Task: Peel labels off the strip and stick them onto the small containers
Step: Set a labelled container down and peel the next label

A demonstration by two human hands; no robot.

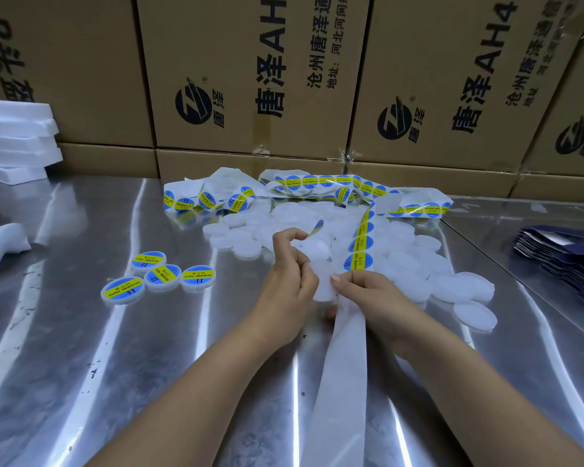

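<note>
A long white backing strip with round blue-and-yellow labels (359,246) runs from a tangled heap at the back down to my hands. My left hand (289,264) pinches a peeled label (316,228) by its edge, lifted off the strip. My right hand (368,293) grips the strip just below the lowest remaining label. A white small container (312,249) shows between my hands; which hand supports it is hidden. A pile of unlabelled white containers (415,264) lies behind and to the right. Several labelled containers (162,276) sit at the left.
The bare backing strip (343,382) trails toward me over the shiny metal table (115,382). Cardboard boxes (250,79) wall off the back. White foam sheets (14,143) are stacked at far left, dark blue flat cartons (567,261) at the right edge.
</note>
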